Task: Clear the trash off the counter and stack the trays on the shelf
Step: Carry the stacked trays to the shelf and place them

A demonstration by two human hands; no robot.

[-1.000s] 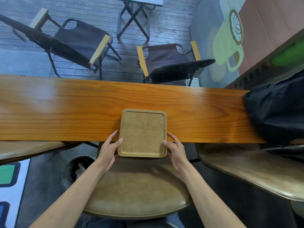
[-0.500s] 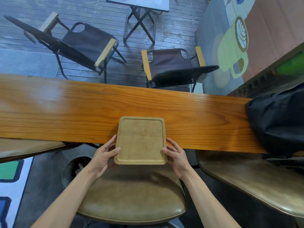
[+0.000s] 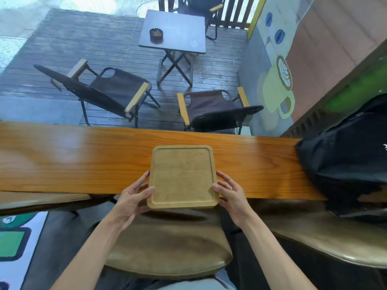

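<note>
Compared with the frame 1 second earlier, the wooden tray [image 3: 182,177] had come up off the counter [image 3: 73,158]: before, it lay flat on the wood with only its near edge overhanging and both hands just touching its corners, whereas now it was held in the air, its near end tipped toward the person and jutting well past the counter's front edge above the brown stool seat [image 3: 167,248]. The left hand [image 3: 132,198] had closed onto the tray's near-left corner, thumb lying over the rim and fingers curled under, and the right hand [image 3: 230,194] gripped the near-right corner the same way, thumb on the rim. The view had also tilted upward, so a small folding table [image 3: 188,28] with a dark ashtray [image 3: 156,35] on it now showed beyond the 2 folding chairs [image 3: 117,88] on the deck. The black bag [image 3: 343,155] stayed at the right end of the counter, well apart from the tray; a small white mark on its fabric was too cut off to read. The tray's surface carried no legible writing, only faint ring marks, and the wall mural [image 3: 278,84] showed a painted cup without words
</note>
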